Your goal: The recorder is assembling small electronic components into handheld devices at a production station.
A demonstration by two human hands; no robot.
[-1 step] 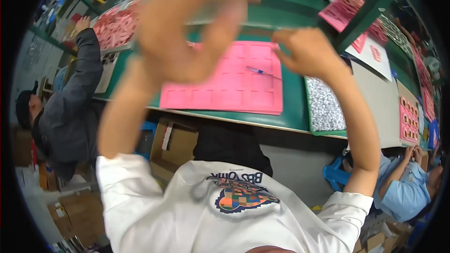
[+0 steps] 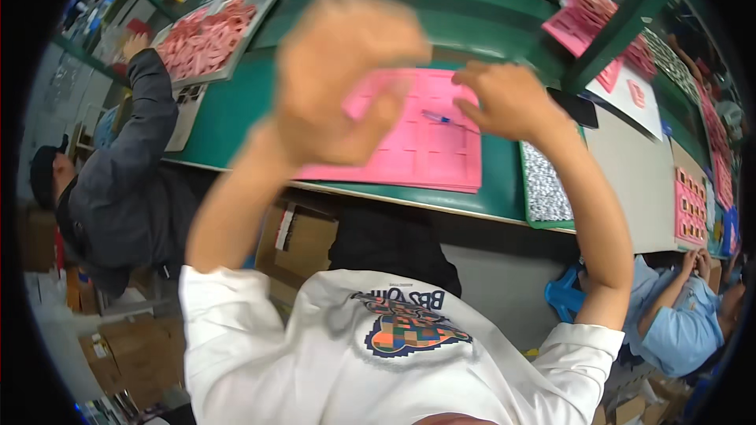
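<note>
Lying lengthwise left to right in the head view, the tray (image 2: 442, 164) is overhung by the blurred, half-curled left hand (image 2: 335, 83) and overlapped at its far right corner by the loosely parted right hand (image 2: 513, 98); any hold cannot be told.

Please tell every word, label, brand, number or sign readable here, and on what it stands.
White shirt: dark lettering, upside down, above a multicoloured graphic; I do not copy it.
Slim blue and white pen-like tool: any marking too small to read.
Elsewhere: none readable.
</note>
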